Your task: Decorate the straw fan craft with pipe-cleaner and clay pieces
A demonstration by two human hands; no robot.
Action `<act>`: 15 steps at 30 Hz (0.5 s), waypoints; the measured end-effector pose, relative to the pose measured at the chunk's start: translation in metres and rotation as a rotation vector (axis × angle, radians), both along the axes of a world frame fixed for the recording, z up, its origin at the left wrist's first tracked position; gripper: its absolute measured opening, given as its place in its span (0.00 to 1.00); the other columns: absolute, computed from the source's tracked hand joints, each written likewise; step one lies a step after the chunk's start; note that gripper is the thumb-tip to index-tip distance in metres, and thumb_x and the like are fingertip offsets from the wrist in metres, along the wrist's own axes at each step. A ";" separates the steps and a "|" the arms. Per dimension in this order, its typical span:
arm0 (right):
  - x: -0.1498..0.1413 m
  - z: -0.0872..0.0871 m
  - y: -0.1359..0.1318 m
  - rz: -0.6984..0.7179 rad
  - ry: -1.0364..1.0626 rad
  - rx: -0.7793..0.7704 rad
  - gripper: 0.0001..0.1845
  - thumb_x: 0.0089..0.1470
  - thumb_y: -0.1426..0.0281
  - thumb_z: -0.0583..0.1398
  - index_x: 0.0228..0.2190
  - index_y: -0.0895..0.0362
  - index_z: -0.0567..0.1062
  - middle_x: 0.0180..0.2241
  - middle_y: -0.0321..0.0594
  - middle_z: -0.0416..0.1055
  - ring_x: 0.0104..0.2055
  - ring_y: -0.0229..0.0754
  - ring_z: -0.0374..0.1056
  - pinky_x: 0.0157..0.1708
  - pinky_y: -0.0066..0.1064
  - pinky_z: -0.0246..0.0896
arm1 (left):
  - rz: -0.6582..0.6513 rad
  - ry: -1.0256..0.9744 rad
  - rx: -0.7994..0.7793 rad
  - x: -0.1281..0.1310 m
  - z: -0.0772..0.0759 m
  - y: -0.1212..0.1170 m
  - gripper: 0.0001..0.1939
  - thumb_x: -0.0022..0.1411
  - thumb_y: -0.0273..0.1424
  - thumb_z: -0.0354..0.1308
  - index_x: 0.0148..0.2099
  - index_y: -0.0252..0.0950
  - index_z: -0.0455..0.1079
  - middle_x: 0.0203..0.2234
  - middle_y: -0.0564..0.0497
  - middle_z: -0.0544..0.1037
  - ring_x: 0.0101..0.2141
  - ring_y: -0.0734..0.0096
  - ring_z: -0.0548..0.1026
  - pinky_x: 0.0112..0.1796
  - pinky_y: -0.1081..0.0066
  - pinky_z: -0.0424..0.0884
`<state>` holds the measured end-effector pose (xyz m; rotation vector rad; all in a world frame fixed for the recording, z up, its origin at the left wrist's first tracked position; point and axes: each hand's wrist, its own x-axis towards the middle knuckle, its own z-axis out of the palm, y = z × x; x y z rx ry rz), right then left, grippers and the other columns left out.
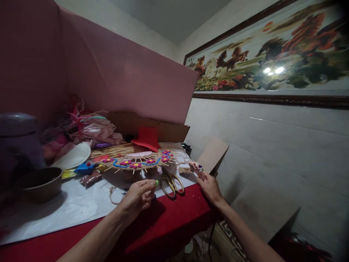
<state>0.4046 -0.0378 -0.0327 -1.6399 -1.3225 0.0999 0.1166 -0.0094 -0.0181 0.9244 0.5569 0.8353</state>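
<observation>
My left hand (141, 196) is closed in a pinch, with a small bright green piece (157, 182) like soft clay at its fingertips. At the table's right edge, my right hand (209, 185) is closed on a small crumpled whitish wrapper (194, 166) with purple and green bits; its exact kind is unclear. Between the hands lie gold-handled scissors (172, 185), their blades partly hidden. Just beyond is a curved craft piece (141, 164) of thin sticks and brown backing, decorated with pink flowers with yellow centres and a wavy blue line.
A dark bowl (40, 183) stands at left on white paper (79, 205) over a red tablecloth (174, 218). Near it are a blue packet (85, 168), a brown packet (91, 179) and a white paper plate (73, 156). Red paper (147, 139) and bundled sticks (117, 151) lie behind.
</observation>
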 end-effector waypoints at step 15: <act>-0.002 0.005 -0.007 0.086 0.303 0.013 0.18 0.41 0.60 0.61 0.32 0.60 0.74 0.21 0.36 0.71 0.21 0.40 0.65 0.22 0.29 0.59 | 0.004 0.027 0.003 0.000 -0.001 0.000 0.15 0.48 0.37 0.64 0.29 0.33 0.63 0.15 0.60 0.57 0.15 0.85 0.51 0.16 0.78 0.39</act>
